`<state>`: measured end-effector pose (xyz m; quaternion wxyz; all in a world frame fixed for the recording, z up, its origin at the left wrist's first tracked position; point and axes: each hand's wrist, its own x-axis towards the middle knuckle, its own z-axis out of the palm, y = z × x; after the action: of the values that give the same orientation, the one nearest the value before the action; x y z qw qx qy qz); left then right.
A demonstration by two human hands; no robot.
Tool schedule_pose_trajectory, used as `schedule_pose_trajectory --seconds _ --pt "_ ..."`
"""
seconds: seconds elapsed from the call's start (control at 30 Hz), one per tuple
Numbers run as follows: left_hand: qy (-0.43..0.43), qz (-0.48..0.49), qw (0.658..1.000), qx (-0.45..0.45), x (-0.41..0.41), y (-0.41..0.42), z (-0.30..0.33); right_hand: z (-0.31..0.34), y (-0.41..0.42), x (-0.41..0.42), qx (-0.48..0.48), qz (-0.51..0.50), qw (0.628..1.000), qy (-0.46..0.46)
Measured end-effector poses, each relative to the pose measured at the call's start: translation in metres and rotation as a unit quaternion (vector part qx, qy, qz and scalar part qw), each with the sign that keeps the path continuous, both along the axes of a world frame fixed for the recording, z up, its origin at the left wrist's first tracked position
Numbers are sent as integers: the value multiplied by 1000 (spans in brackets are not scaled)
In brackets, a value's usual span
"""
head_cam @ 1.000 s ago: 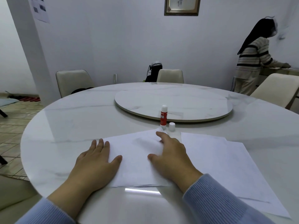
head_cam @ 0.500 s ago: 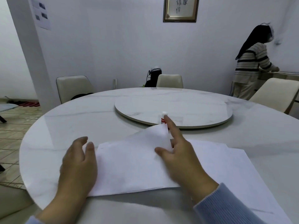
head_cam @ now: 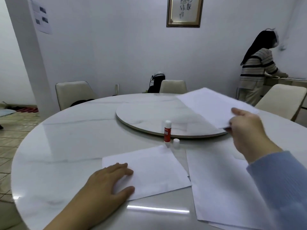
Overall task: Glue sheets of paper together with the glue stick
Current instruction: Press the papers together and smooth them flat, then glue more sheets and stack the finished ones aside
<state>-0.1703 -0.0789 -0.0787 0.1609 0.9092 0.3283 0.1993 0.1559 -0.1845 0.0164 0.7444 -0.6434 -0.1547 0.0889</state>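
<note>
My right hand (head_cam: 247, 128) pinches a white sheet of paper (head_cam: 211, 105) and holds it up over the right side of the turntable. My left hand (head_cam: 109, 181) lies flat on the left edge of another white sheet (head_cam: 154, 168) on the table in front of me. A stack of white sheets (head_cam: 224, 183) lies to the right, partly under my right sleeve. The red glue stick (head_cam: 167, 131) stands upright and uncapped just beyond the near sheet. Its white cap (head_cam: 176, 143) stands beside it on the right.
The round white marble table (head_cam: 66, 146) carries a raised turntable (head_cam: 141, 113) in its middle. Cream chairs (head_cam: 73, 93) stand around the far side. A person in a striped top (head_cam: 255, 68) stands at a counter at the back right.
My right hand has lifted the top sheet off the near pile and swung it up and to the right. My left hand has pressed back down on the sheet left below.
</note>
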Motion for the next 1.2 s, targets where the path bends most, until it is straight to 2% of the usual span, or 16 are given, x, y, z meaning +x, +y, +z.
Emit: schedule_pose_trajectory --seconds 0.07,0.13,0.27,0.43,0.5,0.57,0.67,0.77,0.93,1.07,1.13,1.2 --pt "5 8 1000 -8 1 0 1 -13 26 8 -55 26 997 43" --pt "4 10 1000 -7 0 0 3 -27 43 12 -153 46 986 55" --pt "0 11 1000 -6 -1 1 5 -38 48 12 -304 101 947 -20" --pt "4 25 1000 13 1 3 4 -14 31 6 -420 124 898 -47" --pt "4 42 999 29 3 4 3 -8 37 1 -453 122 876 -115" --pt "4 54 998 33 3 3 2 -8 52 -11 -448 140 861 -196" --pt "8 61 997 38 4 2 2 -19 78 -36 -424 185 855 -232" --pt "12 69 997 32 4 2 3 -35 103 -48 -448 163 832 -284" --pt "3 70 997 30 3 3 2 -52 124 -52 -391 116 870 -278" --pt "7 59 998 23 2 1 7 -47 120 -57 -262 128 913 -286" --pt "33 48 998 12 -1 3 12 -32 108 -60 -196 181 917 -298" --pt "73 32 997 2 -3 10 23 -18 95 -58 -193 217 901 -323"
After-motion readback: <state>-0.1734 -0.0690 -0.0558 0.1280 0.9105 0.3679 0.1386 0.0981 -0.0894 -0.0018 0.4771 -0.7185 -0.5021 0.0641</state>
